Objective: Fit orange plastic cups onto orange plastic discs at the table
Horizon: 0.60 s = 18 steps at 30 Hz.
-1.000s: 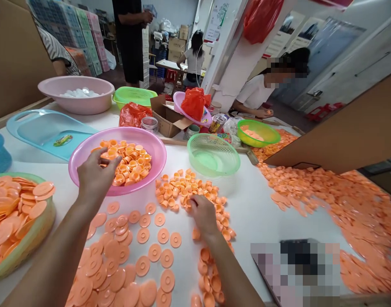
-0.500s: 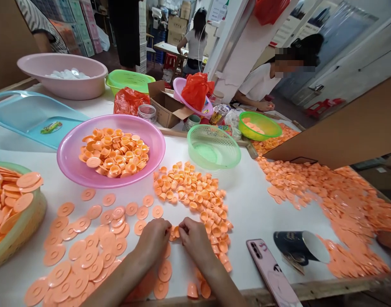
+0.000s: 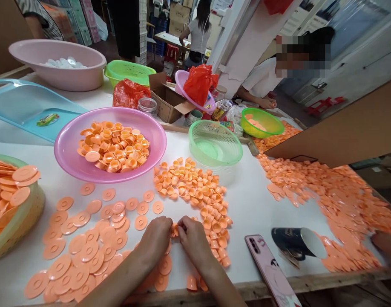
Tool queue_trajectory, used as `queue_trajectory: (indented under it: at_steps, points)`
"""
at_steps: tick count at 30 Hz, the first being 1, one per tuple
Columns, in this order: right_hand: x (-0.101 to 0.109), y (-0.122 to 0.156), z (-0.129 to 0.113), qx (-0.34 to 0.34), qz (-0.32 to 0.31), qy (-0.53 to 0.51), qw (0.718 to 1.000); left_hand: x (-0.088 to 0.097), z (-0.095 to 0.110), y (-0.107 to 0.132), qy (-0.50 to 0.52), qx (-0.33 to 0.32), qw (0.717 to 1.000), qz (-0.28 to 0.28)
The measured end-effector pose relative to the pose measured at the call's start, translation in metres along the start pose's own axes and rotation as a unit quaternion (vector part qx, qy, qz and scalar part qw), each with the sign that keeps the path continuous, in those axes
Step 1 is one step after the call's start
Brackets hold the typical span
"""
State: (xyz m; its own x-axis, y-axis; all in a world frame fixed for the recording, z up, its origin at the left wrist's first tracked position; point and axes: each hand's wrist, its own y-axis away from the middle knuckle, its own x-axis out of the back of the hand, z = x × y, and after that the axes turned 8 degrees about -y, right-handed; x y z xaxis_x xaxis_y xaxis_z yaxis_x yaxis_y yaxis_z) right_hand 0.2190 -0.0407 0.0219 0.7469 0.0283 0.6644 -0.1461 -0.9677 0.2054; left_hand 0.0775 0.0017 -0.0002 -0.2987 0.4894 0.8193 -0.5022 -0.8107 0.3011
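1. The fingers (image 3: 168,230) of the left hand (image 3: 155,241) and right hand (image 3: 194,241) are curled closed, their tips meeting around a small orange cup (image 3: 174,230) near the table's near edge.
2. Just beyond the hands, a loose heap of orange cups (image 3: 189,189) lies on the white table (image 3: 253,192), while flat orange discs (image 3: 87,251) spread to the left.
3. Gathered: a pink plastic basin (image 3: 70,164) at left holds a mound of cups, and a woven basket (image 3: 32,209) at far left holds stacked discs.
4. Left loose: that heap, those discs and a broad orange drift (image 3: 336,204) at right.
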Motion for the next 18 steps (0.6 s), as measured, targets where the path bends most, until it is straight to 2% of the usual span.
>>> queue_trajectory:
  at_steps: [4, 8, 11, 18]
  points:
    - [-0.003, 0.000, -0.003, 0.020, -0.002, 0.009, 1.000, 0.015, 0.002, 0.002, 0.089, 0.007, 0.996, -0.020]
    - [-0.003, 0.002, -0.005, 0.040, -0.006, 0.055, 0.998, 0.022, 0.010, -0.003, 0.152, 0.060, 0.986, -0.025]
    - [-0.005, 0.004, -0.004, 0.058, -0.004, 0.067, 0.996, 0.016, 0.012, -0.004, 0.143, 0.093, 0.985, -0.026]
    - [-0.016, 0.015, -0.004, 0.072, 0.034, 0.052, 0.995, -0.001, 0.010, 0.004, 0.148, 0.062, 0.987, 0.007]
